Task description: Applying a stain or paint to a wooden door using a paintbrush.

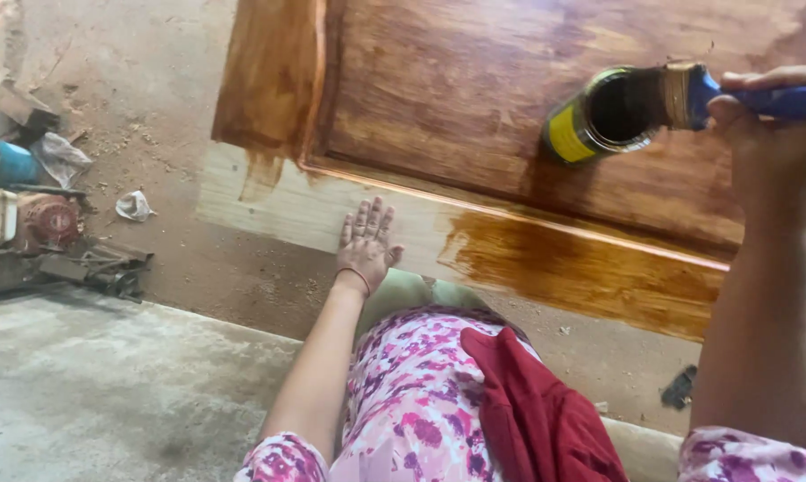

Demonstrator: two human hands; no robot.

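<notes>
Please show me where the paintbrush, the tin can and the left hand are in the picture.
paintbrush [688, 94], head view, on its metal band.
tin can [570, 134], head view, on its yellow side.
left hand [365, 245], head view, on its back.

Open, unstained wood lies left of and ahead of the left hand [364, 245] pressed flat on the door [474, 98]. The tin [595, 116] stands just left of the right hand [764, 112], its mouth filled by the brush [679, 96]; bare panel beyond.
</notes>
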